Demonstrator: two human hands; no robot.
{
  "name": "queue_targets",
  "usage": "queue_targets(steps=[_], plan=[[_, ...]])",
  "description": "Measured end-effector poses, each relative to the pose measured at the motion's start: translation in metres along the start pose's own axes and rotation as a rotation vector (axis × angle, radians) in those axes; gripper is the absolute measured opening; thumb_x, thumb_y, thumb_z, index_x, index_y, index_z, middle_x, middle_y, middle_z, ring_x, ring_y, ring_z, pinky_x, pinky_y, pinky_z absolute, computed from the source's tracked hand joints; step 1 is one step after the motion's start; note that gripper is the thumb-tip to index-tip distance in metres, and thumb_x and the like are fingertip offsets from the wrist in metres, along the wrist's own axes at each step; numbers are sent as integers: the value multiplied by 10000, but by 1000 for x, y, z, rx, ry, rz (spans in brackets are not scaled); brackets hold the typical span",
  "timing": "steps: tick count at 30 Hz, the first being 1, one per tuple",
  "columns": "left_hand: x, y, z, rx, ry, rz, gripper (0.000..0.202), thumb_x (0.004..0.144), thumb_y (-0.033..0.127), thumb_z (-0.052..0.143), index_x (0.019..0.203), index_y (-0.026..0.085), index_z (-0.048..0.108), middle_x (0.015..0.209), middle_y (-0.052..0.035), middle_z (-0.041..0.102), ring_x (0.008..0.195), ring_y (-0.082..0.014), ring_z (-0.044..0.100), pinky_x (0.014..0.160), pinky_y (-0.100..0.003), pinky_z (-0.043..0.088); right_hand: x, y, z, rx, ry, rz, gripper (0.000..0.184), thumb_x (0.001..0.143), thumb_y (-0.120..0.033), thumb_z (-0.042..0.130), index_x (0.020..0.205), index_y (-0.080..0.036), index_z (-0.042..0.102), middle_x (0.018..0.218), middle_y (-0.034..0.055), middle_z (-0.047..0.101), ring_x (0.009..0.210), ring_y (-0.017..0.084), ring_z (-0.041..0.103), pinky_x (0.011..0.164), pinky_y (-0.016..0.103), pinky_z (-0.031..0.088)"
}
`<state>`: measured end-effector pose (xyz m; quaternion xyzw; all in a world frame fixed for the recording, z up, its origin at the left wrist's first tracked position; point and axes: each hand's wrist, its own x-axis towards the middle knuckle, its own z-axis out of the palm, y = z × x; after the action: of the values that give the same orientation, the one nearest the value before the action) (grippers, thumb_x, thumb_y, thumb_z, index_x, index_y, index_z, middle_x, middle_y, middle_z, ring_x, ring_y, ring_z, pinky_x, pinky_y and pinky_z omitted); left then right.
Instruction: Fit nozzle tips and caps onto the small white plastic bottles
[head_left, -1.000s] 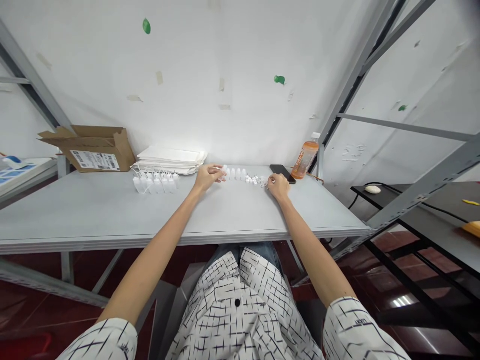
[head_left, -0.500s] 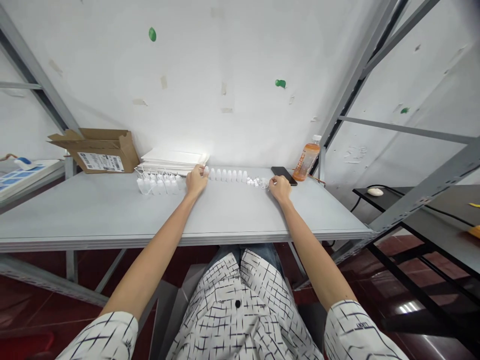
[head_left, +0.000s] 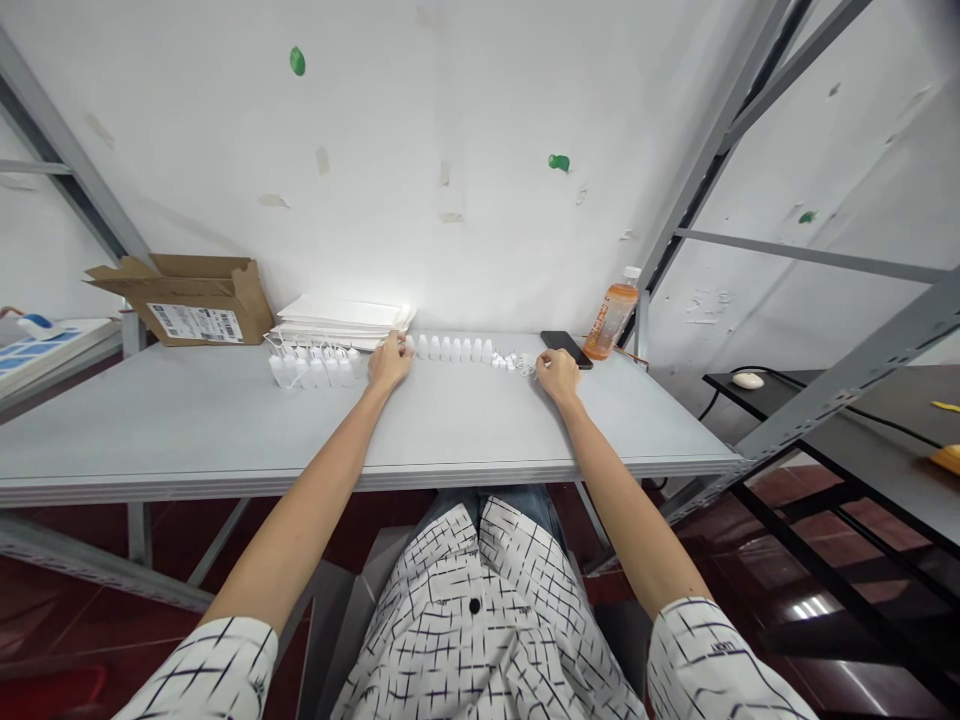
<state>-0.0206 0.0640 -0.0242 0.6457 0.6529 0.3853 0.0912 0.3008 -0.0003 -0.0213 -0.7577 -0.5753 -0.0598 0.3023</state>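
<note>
Small plastic bottles [head_left: 454, 349] stand in a row on the table [head_left: 225, 420] between the left hand [head_left: 390, 365] and right hand [head_left: 557, 375], a bottle cluster [head_left: 311, 370] and cardboard box [head_left: 191, 305] to the left, a phone [head_left: 566, 348] to the right.

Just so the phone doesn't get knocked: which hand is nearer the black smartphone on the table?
Right. The right hand is just in front of the smartphone, while the left hand is much farther left, with the row of small white plastic bottles between it and the phone.

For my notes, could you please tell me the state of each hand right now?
Left hand: curled, fingertips at the row of white plastic bottles; cannot tell if holding one.
Right hand: curled by the small white caps; cannot tell if holding one.
</note>
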Motion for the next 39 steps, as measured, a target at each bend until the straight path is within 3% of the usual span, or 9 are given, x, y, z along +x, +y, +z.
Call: queue_targets(steps=[7,11,17,24,26,29,31,34,39], plan=[[0,2,0,-16,-25,-18,350,755,226,665,1080,273,547,1017,-68,769,1087,-292,658,887,-367,457,0,1,0,5,3,-4,255,904,-213,495,980,-187,736,1050,112,658,897,220,588,723,290,395],[-2,4,-4,-53,-34,-34,448,737,197,675,1157,255,529,1126,-101,746,1135,-289,650,921,-369,455,0,1,0,-10,-2,0,255,910,-221,495,993,-188,734,1064,105,661,913,220,594,722,288,394],[-12,16,-15,-42,47,-51,540,742,120,643,1264,203,532,1217,-168,697,1187,-358,612,950,-445,447,0,1,1,-22,-6,-4,262,919,-235,498,1005,-186,740,1064,109,661,912,221,599,720,289,396],[-27,44,-36,-2,193,282,404,851,157,500,1239,190,611,1215,-124,685,1171,-287,597,1015,-393,410,1,3,2,-19,-8,5,262,916,-238,502,1002,-190,744,1061,109,663,917,222,601,722,286,400],[-29,44,-48,20,291,377,349,863,187,500,1178,202,649,1166,-109,698,1168,-282,579,1049,-403,371,0,3,1,-12,-3,9,258,912,-235,505,997,-190,744,1064,110,664,917,223,601,726,289,400],[-28,32,-71,83,391,392,269,866,245,526,1074,226,695,1102,-97,709,1154,-301,560,1056,-448,333,0,2,1,-2,0,8,257,908,-233,507,988,-188,746,1062,113,664,908,222,601,728,291,401],[-26,20,-88,122,356,429,241,872,285,526,1014,245,716,1078,-85,715,1127,-300,561,1034,-453,339,0,2,1,1,-3,4,260,905,-229,504,986,-189,748,1055,110,664,898,219,601,724,288,402],[-16,4,-110,201,192,520,203,851,318,549,877,259,742,1010,-77,729,1092,-303,564,1016,-462,341,1,1,1,2,-9,-3,263,902,-228,502,983,-190,750,1048,107,669,891,218,605,719,286,402],[13,-11,-129,404,38,463,137,738,318,669,636,235,708,848,-98,720,1067,-339,560,1028,-516,310,2,1,0,-3,-13,2,256,900,-234,509,971,-187,751,1057,113,682,902,225,618,724,290,404]])
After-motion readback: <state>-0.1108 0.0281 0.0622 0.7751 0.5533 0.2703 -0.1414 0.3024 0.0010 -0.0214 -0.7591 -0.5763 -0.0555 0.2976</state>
